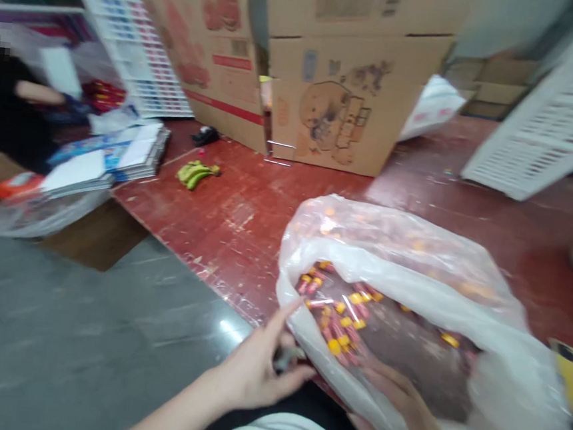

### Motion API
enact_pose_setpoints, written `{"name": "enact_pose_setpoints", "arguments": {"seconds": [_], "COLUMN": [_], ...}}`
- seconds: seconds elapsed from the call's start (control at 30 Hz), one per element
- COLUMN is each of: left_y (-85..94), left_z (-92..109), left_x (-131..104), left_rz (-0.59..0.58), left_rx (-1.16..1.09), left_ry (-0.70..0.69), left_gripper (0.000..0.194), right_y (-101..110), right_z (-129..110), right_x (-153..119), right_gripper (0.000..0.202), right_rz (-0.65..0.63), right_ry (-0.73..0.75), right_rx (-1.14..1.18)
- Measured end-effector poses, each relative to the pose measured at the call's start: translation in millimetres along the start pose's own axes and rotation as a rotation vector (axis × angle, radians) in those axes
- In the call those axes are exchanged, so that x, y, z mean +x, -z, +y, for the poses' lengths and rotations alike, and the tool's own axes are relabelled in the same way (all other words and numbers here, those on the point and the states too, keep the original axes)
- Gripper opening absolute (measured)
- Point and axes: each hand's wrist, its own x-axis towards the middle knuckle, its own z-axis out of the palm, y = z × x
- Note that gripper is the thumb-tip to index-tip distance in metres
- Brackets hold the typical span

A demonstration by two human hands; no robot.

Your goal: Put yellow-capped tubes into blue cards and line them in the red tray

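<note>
A large clear plastic bag (363, 255) lies wide open on the red table, its rim folded back. Inside it are several small pink pieces with yellow ends (339, 330), mostly gathered at the left side. My left hand (266, 360) is at the bag's near left rim, thumb and fingers apart, with a small greyish thing between them that is too blurred to name. My right hand (401, 399) reaches over the near rim beside the pink and yellow pieces; its fingertips are blurred, and whether they hold anything cannot be seen.
Large cardboard boxes (346, 106) stand at the back of the red table (226, 216). Green bananas (194, 173) and stacked printed sheets (142, 149) lie left. White crates (545, 124) stand at both sides. A person in black (5, 103) works at far left.
</note>
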Motion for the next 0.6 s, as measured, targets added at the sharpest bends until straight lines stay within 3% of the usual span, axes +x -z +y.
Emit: {"name": "enact_pose_setpoints", "arguments": {"seconds": [0.1,0.17,0.23,0.3,0.33,0.43,0.5,0.6], "left_y": [-38.5,-55.7,-65.6,-69.2,-69.1,-65.8,-65.1,-69.6], "left_z": [24.3,30.8,31.9,29.6,27.5,20.6,17.8,18.8], "left_x": [17.7,28.1,37.9,48.1,53.3,68.1,74.7,78.5], "left_rz": [-0.373,-0.493,-0.516,-0.401,-0.289,0.063,0.157,0.125], "left_rx": [0.028,-0.010,-0.163,-0.364,-0.454,-0.564,-0.561,-0.564], "left_ry": [-0.096,-0.139,-0.158,-0.139,-0.109,-0.004,0.011,0.013], "left_gripper": [0.096,0.101,0.110,0.114,0.102,0.027,0.024,0.032], "right_y": [5.2,13.4,24.8,36.8,42.3,54.1,57.6,58.0], "right_z": [-18.6,-23.3,-20.8,-12.2,-6.3,12.6,22.3,29.6], "right_x": [13.5,17.8,13.2,0.8,-7.1,-28.6,-36.8,-39.3], "right_gripper": [0.036,0.026,0.023,0.021,0.020,0.013,0.010,0.008], "right_rz": [0.034,0.036,0.047,0.118,0.169,0.329,0.355,0.322], "right_ry": [0.061,0.053,-0.007,-0.114,-0.189,-0.395,-0.444,-0.436], "right_rx": [0.072,0.080,0.092,0.081,0.065,0.046,0.084,0.122]}}
